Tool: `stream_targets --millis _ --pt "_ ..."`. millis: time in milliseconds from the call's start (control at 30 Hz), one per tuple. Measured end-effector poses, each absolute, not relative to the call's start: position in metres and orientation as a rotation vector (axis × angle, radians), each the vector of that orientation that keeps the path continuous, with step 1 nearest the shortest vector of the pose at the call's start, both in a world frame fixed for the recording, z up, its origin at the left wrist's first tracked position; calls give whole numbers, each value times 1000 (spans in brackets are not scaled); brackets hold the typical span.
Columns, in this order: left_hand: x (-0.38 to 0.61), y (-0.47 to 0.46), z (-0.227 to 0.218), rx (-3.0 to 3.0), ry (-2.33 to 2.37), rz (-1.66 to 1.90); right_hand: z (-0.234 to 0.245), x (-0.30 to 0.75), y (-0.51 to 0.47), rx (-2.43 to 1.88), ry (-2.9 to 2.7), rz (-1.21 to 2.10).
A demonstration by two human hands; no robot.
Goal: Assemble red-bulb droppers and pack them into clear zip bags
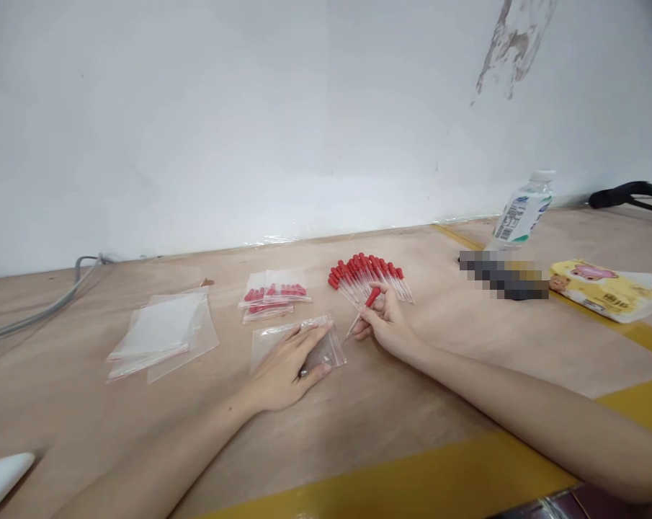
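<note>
My left hand (287, 367) lies spread and flat on a clear zip-lock bag (261, 342) whose zip end faces right. Between thumb and fingers of my right hand (387, 324) is a glass dropper (373, 296) with a red rubber bulb. Its thin tip slants down to the left, close to the bag's zip end; whether it touches the bag I cannot tell. Just behind that hand, several more red-bulbed droppers (366, 265) lie fanned out. Farther left sit small zip-lock bags with red-bulbed contents (274, 294), overlapping one another.
A stack of clear zip-lock bags (163, 328) lies at left. On the right stand a plastic bottle (525, 213) and a yellow tissue pack (609, 292), near a blurred dark object (503, 275). A grey cable (50, 312) runs along the left. A white object (4, 479) shows at lower left.
</note>
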State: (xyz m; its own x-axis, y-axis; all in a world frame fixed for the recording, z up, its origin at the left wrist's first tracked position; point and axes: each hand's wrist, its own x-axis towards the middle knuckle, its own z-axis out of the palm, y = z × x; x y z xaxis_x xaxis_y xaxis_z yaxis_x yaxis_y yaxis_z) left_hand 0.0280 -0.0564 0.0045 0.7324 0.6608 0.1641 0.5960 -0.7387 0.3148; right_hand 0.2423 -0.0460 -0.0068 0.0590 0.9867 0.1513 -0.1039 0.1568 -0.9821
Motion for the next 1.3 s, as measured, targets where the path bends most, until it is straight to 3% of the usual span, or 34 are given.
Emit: stream_targets --millis 367,633,967,1300 --pt "29 -57 7 2672 996 414 -8 239 -48 -1018 -1109 1107" --pt "28 -55 9 2570 1020 365 -6 240 -55 -948 -1215 1337" --pt "27 -57 5 2601 969 502 -5 263 -42 -1067 -1087 1061" --pt "26 -56 1 2546 994 545 -5 256 -45 -1044 -1044 1113"
